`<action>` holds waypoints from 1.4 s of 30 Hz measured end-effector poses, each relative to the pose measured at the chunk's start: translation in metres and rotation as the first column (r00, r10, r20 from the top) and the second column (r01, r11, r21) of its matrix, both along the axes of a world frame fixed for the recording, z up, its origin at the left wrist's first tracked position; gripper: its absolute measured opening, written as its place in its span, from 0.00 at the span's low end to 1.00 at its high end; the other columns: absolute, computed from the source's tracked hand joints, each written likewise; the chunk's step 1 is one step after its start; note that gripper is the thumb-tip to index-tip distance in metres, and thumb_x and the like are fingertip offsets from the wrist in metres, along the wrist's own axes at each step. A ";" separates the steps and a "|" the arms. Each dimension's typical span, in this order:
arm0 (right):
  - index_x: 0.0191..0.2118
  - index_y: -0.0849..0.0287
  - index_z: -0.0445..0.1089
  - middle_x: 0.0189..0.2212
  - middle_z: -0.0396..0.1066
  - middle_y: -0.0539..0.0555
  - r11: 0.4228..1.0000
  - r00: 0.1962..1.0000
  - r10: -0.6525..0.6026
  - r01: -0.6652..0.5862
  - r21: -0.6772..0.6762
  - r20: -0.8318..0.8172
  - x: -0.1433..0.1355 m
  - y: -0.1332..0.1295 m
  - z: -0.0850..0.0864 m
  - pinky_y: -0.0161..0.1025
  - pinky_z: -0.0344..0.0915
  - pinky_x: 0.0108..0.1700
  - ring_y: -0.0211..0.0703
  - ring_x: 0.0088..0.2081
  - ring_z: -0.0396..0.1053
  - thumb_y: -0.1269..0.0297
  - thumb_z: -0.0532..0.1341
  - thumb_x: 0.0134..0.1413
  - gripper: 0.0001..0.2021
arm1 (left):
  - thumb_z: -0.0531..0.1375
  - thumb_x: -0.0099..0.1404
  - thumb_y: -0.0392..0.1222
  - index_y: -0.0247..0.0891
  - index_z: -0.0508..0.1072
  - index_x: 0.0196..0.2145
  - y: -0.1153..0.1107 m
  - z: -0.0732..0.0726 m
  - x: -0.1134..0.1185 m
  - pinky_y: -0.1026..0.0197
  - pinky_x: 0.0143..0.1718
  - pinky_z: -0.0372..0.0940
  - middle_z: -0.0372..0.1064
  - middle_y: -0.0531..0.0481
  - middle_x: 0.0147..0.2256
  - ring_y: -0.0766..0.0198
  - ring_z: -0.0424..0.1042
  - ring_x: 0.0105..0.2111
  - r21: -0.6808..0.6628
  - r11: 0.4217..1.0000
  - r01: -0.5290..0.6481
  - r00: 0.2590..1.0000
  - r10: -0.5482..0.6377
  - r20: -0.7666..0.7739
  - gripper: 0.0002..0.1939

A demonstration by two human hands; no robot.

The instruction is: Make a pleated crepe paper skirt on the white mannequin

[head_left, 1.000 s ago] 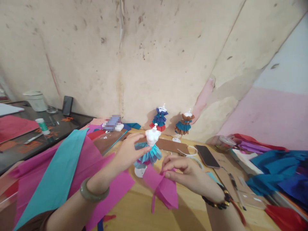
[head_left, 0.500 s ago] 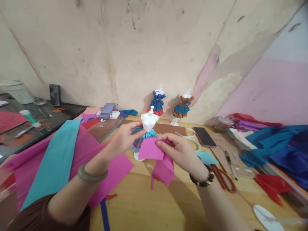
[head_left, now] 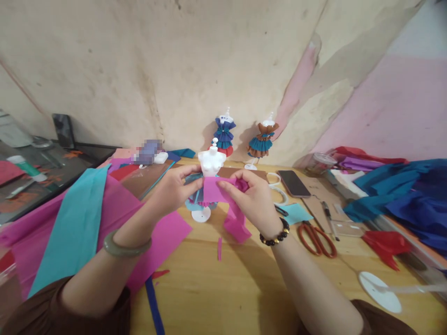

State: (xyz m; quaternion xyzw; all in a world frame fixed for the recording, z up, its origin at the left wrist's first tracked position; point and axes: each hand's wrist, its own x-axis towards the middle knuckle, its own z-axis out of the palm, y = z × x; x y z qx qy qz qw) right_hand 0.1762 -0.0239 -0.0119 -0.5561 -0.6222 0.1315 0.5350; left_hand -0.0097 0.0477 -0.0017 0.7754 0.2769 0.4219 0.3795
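Observation:
A small white dress-form mannequin [head_left: 211, 160] stands upright on a round white base, wearing a ruffled light-blue skirt [head_left: 193, 181] with a pink ruffle low down. My left hand [head_left: 176, 188] is closed at its waist, thumb and fingers pinching the skirt's side. Across the front of the waist lies a pink crepe paper strip [head_left: 212, 190], its left end close to my left thumb. My right hand [head_left: 249, 190] pinches this strip just right of the mannequin, and the rest hangs down below the fingers. The mannequin's back is hidden.
Pink sheets and a turquoise strip [head_left: 75, 221] cover the left side. At right lie scissors [head_left: 316, 239], a phone [head_left: 294, 183], a pen [head_left: 330, 219] and a white disc stand [head_left: 380, 291]. Two dressed mannequins, one blue [head_left: 224, 132], one brown [head_left: 261, 139], stand by the wall.
The pink strip has been raised from over the skirt to the mannequin's waist. My right hand has come up with it, and a thin pink scrap now lies apart on the table.

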 end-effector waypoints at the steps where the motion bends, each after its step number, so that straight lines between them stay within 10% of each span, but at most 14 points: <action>1: 0.26 0.58 0.66 0.19 0.63 0.43 1.000 1.000 -0.010 0.010 -0.004 -0.008 0.000 0.000 0.000 0.33 0.56 0.27 0.34 0.23 0.58 0.58 0.67 0.54 0.13 | 0.63 0.61 0.42 0.34 0.79 0.44 0.000 0.000 0.000 0.56 0.45 0.72 0.80 0.43 0.42 0.52 0.76 0.45 0.005 1.000 -0.006 1.000 0.007 -0.004 0.15; 23: 0.27 0.58 0.65 0.20 0.61 0.43 0.998 0.998 -0.058 0.059 -0.030 0.027 0.013 0.006 0.003 0.33 0.56 0.26 0.34 0.22 0.57 0.54 0.64 0.56 0.14 | 0.62 0.61 0.44 0.34 0.78 0.44 0.000 0.000 0.000 0.55 0.48 0.70 0.80 0.44 0.43 0.53 0.76 0.45 0.046 0.998 -0.034 0.998 0.036 -0.044 0.16; 33: 0.48 0.60 0.71 0.42 0.73 0.53 0.938 0.942 -0.114 0.206 -0.278 0.314 0.055 0.046 -0.050 0.43 0.72 0.41 0.43 0.39 0.74 0.59 0.60 0.65 0.11 | 0.63 0.61 0.44 0.37 0.75 0.45 0.013 0.006 -0.011 0.54 0.50 0.69 0.79 0.46 0.46 0.53 0.75 0.48 -0.125 0.983 -0.136 0.991 0.137 0.000 0.15; 42: 0.55 0.59 0.67 0.51 0.71 0.57 0.914 0.907 -0.070 0.225 -0.337 0.416 0.057 0.038 -0.052 0.51 0.71 0.48 0.48 0.47 0.73 0.61 0.61 0.64 0.16 | 0.66 0.56 0.47 0.40 0.65 0.50 0.011 0.000 -0.004 0.56 0.42 0.71 0.77 0.44 0.46 0.50 0.76 0.46 -0.187 0.972 -0.142 0.990 0.135 -0.045 0.25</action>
